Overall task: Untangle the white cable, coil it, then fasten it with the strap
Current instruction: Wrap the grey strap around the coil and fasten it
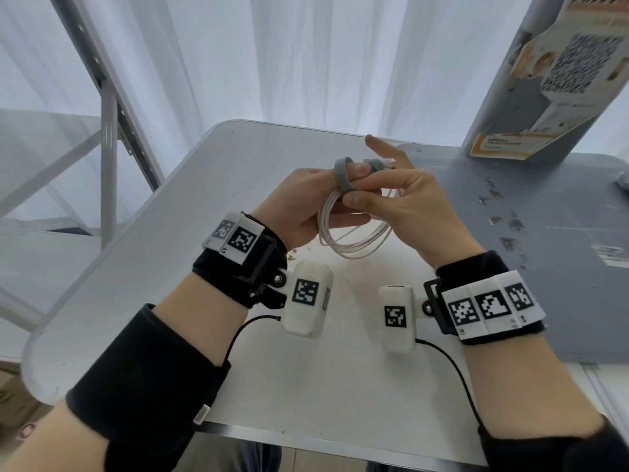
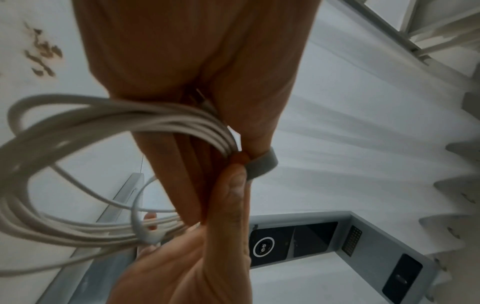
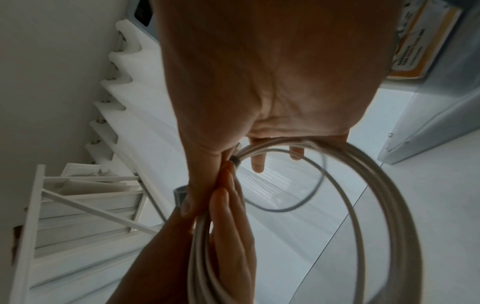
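one white cable (image 1: 354,229), wound into a single coil of several loops, held up above the white table (image 1: 190,212) between two hands. one grey strap (image 1: 343,174), looped up over the top of the bundle at the fingertips. left hand (image 1: 299,206) curled round the left side of the coil, thumb tip pressed at the strap. right hand (image 1: 408,199) pinching the top of the bundle with thumb and finger against the left thumb, index finger raised and straight. hands touching each other at the strap; both clamped on the cable.

from the left wrist, the loops (image 2: 78,164) fanned out to the left, strap (image 2: 262,164) a grey band at the thumb tips, one thin loose loop hanging inside the coil. from the right wrist, coil (image 3: 363,205) sweeping round to the right, with a thinner darker loop inside it.

two wrist bands with black-and-white square markers, one per wrist; two white camera pods (image 1: 308,298) beneath, each with one marker and one black lead. small print on the bands too small to read.

around: grey surface (image 1: 544,233) adjoining the table on the right, paint chipped in patches; a tall grey column with one orange-and-white poster (image 1: 551,73) bearing a qr-like pattern, text blurred. white curtains (image 1: 306,56) behind, white metal frame (image 1: 109,137) at left. nothing between the coil and the head camera.
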Motion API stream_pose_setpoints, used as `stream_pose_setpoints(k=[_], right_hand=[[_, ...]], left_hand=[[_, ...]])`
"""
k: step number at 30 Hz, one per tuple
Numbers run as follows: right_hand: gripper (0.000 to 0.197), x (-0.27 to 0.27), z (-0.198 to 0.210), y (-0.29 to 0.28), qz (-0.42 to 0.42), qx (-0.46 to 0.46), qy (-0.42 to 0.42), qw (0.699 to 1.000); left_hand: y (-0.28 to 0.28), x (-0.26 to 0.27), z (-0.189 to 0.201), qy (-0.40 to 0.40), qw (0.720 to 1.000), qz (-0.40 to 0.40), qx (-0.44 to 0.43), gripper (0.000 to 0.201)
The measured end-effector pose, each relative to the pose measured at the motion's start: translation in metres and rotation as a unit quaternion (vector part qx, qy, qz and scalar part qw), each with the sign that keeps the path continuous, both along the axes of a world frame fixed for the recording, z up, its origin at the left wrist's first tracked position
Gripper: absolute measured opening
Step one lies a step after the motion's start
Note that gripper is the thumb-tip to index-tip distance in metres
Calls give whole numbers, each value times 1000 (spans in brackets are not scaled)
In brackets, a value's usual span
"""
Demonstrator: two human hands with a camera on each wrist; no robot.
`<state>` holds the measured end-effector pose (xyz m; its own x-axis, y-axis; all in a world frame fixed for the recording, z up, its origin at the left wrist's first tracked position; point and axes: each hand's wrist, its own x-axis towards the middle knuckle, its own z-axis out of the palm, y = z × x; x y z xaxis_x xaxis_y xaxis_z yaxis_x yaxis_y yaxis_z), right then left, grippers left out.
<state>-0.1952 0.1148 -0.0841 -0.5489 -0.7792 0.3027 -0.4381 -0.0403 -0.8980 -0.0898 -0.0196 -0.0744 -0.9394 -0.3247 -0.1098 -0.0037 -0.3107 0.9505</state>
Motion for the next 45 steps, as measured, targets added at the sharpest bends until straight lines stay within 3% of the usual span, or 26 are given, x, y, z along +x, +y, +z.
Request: stream_pose_setpoints(k=[6,8,10,14,18,21,24,29,37,45], right_hand=[[12,11,8,0,-2,27,33,999],[25,11,9,-1,-21,52,41,998],[29,11,10,-1,-33,115,49,992],[13,13,9,1,-51,250,57,965],[6,9,7,-1,-120,196,27,973],[3,2,5,-2,-178,75,1,981],[5,5,11,3,-144,-24,-98,984],[8,12,12,3,-73,10,-110,991],[7,11,5,-1,-92,25,-156,983],[22,12,2,-4,-112,43,-216,969]], left_hand=[[-2,-2,-1,40,994,91,42,18],[-6,-1,-1,57,989,120,69,19],[-8,0,1,62,984,147,78,21],[-10,1,1,25,986,167,8,21],[-6,2,3,10,982,182,-56,20],[-5,3,4,8,980,190,-53,21],[-3,1,2,4,981,182,-63,23],[2,-3,-2,17,985,155,-78,29],[8,-6,-7,11,995,91,-32,28],[17,-10,-8,-37,996,72,-43,29]])
